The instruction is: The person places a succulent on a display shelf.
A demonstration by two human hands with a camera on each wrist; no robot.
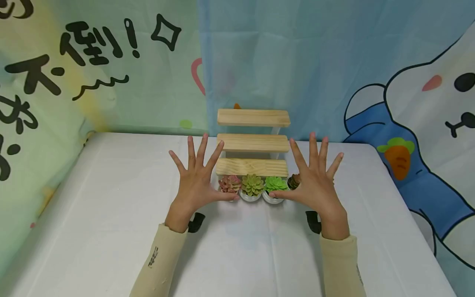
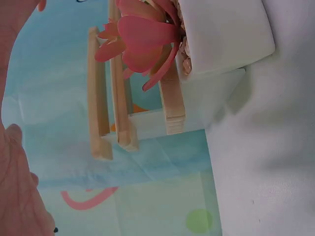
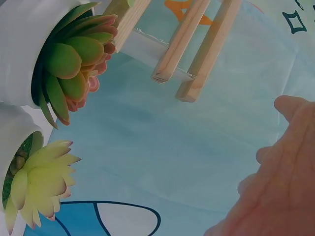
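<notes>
My left hand [image 1: 198,181] has its fingers spread and holds nothing, its thumb overlapping the white pot of a pinkish-red succulent [image 1: 229,184]. Spread the same way, my right hand [image 1: 318,185] is also without anything in its grasp. Its thumb crosses in front of a bright green succulent [image 1: 276,183], and the palm partly hides a dark reddish-green succulent [image 1: 293,181]. Between the thumbs stands a yellow-green succulent [image 1: 252,185] in a white pot. In the right wrist view, a pale yellow succulent [image 3: 42,184] appears beside the red-edged green one [image 3: 74,59].
Behind the pots stands a three-tier rack with pale wooden shelves [image 1: 252,143] and white side supports. The white-covered table [image 1: 111,231] reaches back to printed cloth hangings [image 1: 297,53]. Black straps [image 1: 196,222] show at the wrists.
</notes>
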